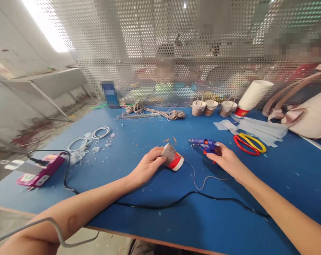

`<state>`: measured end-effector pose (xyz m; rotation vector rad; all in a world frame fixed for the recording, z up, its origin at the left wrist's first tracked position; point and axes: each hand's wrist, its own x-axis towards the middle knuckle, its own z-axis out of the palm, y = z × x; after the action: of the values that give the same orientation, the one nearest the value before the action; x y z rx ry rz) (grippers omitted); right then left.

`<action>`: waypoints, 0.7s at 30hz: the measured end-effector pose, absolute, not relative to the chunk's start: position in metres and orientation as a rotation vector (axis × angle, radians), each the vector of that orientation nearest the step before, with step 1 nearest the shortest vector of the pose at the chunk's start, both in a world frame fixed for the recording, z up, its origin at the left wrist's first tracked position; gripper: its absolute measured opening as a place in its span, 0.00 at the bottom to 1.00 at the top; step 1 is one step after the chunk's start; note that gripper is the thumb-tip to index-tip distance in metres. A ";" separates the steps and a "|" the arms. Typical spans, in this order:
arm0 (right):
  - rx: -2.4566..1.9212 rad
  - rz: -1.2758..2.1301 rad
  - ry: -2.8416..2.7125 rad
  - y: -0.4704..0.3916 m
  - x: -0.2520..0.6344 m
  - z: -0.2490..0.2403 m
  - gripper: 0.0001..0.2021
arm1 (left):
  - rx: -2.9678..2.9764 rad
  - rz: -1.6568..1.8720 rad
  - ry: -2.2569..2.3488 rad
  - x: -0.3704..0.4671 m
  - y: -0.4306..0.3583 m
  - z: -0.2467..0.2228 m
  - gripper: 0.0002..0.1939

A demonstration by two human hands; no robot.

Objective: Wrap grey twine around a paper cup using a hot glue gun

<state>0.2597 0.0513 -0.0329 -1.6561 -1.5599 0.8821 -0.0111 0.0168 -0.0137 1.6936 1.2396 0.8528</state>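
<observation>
My left hand [153, 163] is closed around a paper cup [175, 161], which lies tilted on its side. Grey-brown cord is wound round part of the cup, and its red and white part faces right. From the cup a loose grey cord [200, 187] curls over the blue table [160, 226]. On the right, my right hand [224, 158] grips a blue glue gun [204, 144] by its handle, nozzle pointing left towards the cup. The nozzle and the cup are apart.
Scissors [249, 144] and white glue sticks [263, 129] lie at the right, near stacked cups [253, 95] and a bag [311, 113]. Cord bundles [173, 114] and small cups [199, 108] stand behind. A black cable [162, 206] crosses in front; a pink power strip [43, 171] is left.
</observation>
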 end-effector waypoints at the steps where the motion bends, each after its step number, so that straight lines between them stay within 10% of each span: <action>1: -1.665 0.903 -1.593 0.054 0.258 -0.033 0.19 | 1.727 0.853 1.233 -0.012 0.017 -0.015 0.13; 21: -1.528 0.854 -1.644 0.015 0.250 -0.012 0.15 | 1.456 0.840 1.297 -0.012 0.016 -0.004 0.07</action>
<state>0.2496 0.0145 -0.0124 -1.5284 -1.6441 0.8537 -0.0124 0.0164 -0.0043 1.4559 1.2969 0.8404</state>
